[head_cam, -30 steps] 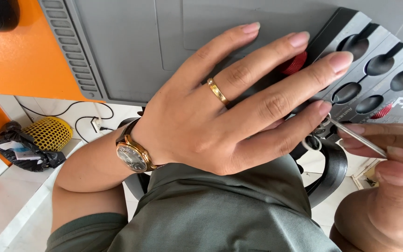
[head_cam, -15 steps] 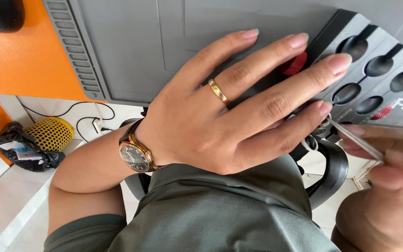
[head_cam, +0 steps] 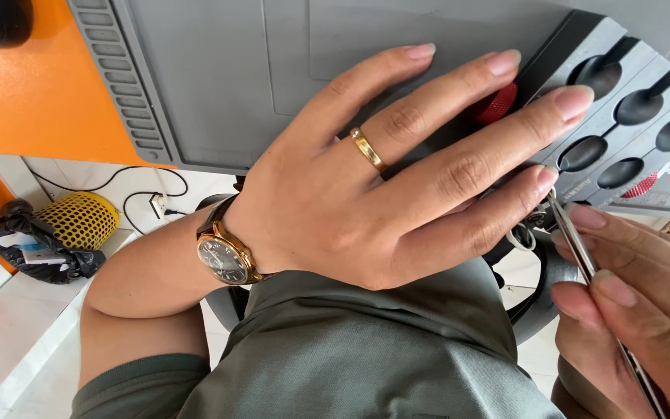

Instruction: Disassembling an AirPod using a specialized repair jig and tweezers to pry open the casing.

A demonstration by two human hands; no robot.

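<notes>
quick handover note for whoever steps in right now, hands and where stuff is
Left hand: spread flat, palm down over the grey work mat, fingertips at the grey tool holder; it grips nothing visible.
Right hand: pinching thin metal tweezers, tips by the left little finger and a small metal ring part.
Done or left: cannot be judged; the left hand hides the work.

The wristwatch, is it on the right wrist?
No, the wristwatch sits on the left hand's wrist; the right hand holds a thin metal tool.
</notes>
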